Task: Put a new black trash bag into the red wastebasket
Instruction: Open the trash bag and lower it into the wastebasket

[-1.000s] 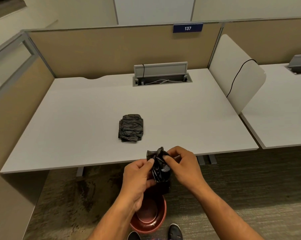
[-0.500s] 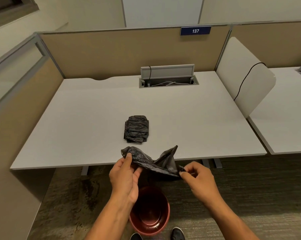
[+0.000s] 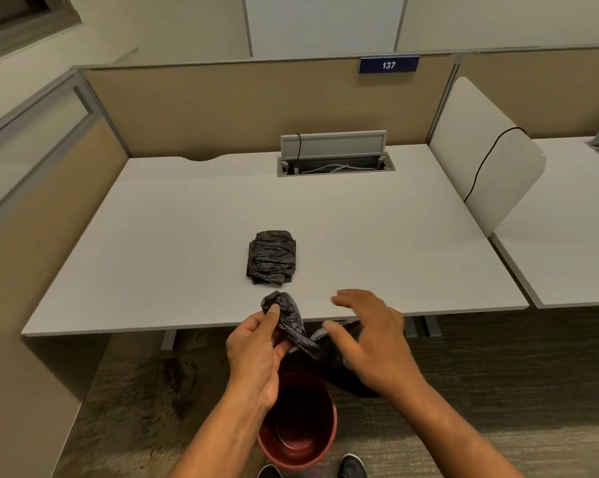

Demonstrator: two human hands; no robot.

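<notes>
Left hand (image 3: 256, 346) grips one bunched corner of the crumpled black plastic trash bag (image 3: 292, 326), thumb pressed on top and fingers curled under it. Bag is in the air, just in front of the near edge of the white rectangular desk (image 3: 187, 243); its lower part drapes down to the right, behind the right hand.

Right hand (image 3: 370, 343) is motion-blurred, fingers spread wide and loosely extended, palm toward the bag. Cannot tell whether any fingertip touches the plastic.

Round red plastic wastebasket (image 3: 298, 429) stands upright on the grey carpet (image 3: 498, 374) directly below both hands. No liner in it; bare red inside is visible.

Folded stack of black plastic bags (image 3: 271, 256) lies flat on the desk, apart from the held bag.

Tips of two dark shoes (image 3: 352, 466) show beside the wastebasket.
</notes>
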